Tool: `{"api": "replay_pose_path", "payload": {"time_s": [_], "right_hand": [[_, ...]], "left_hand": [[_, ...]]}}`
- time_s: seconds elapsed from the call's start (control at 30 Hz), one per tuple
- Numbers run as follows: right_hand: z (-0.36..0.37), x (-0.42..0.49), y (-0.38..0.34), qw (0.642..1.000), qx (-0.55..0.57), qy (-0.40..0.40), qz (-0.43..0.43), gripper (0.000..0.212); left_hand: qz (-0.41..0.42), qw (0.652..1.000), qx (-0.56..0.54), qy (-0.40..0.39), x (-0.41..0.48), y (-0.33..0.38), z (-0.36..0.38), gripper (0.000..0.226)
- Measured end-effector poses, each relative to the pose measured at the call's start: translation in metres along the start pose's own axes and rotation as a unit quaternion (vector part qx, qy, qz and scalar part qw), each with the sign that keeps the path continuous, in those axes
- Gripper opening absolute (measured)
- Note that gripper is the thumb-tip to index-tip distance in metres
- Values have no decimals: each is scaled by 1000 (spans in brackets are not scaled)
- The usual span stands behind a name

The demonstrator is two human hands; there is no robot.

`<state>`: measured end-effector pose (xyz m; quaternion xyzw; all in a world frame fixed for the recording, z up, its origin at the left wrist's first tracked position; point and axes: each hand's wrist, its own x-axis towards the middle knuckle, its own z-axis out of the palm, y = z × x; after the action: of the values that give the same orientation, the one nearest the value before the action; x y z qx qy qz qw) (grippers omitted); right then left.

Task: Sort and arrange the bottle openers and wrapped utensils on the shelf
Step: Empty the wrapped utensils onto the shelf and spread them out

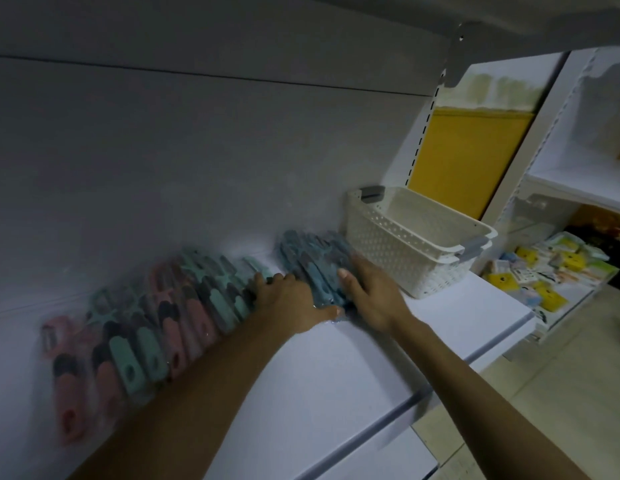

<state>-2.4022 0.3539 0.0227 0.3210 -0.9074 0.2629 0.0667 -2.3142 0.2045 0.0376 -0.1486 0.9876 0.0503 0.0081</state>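
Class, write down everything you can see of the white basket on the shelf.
The white basket looks like perforated plastic, with grey handle grips at both ends. A doubled rim suggests two nested. It stands upright on the white shelf, no contents visible inside, just right of the blue wrapped pile. The right hand is close beside it; contact is unclear.

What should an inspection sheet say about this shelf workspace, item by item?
Surface: white shelf, dimly lit.
Job's things: row of pink and green openers along the back wall; blue wrapped pile to its right; blur hides details.
Clutter: two stacked white baskets right of the pile; the top one looks empty.
Grippers: left hand rests at the row's right end; right hand lies on the blue wrapped pile, fingers fairly straight.
Cables: nothing seen.
Surroundings: neighbouring shelf with small yellow packets; yellow panel behind the baskets.
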Motion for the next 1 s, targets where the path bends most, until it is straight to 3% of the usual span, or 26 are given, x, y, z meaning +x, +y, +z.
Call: {"api": "replay_pose_path", "payload": {"time_s": [0.23, 0.3, 0.4, 0.47, 0.53, 0.6, 0.67, 0.77, 0.87, 1.0], "right_hand": [[3, -3, -7, 997, -67, -29, 20, 52], [-4, -9, -19, 997, -67, 37, 3, 47], [-7, -22, -53, 983, 13, 173, -52, 26], [-1, -27, -84, 982, 70, 167, -57, 19], [11, -27, -116, 990, 110, 85, -37, 32], [24, -24, -145, 994, 109, -16, -9, 60], [37, -21, -162, 995, 58, -75, -13, 71], [51, -18, -163, 994, 69, -85, -2, 45], [55, -17, -156, 991, 106, -67, 36, 35], [55, -11, -157, 989, 130, -44, 62, 35]], "left_hand": [[35, 999, 16, 18, -10, -1, -1, 84], [68, 996, 37, 53, -26, -8, -10, 72], [137, 976, 40, 165, -65, -37, -16, 56], [158, 959, 17, 234, -95, -64, -16, 47], [139, 951, -2, 277, -118, -91, -14, 45], [95, 972, -12, 216, -136, -110, -11, 48], [58, 986, -24, 154, -148, -124, -1, 60], [5, 981, -54, 188, -164, -140, 5, 71], [-57, 959, -45, 273, -178, -154, 7, 55], [-145, 974, -55, 166, -184, -166, 1, 40]]}}
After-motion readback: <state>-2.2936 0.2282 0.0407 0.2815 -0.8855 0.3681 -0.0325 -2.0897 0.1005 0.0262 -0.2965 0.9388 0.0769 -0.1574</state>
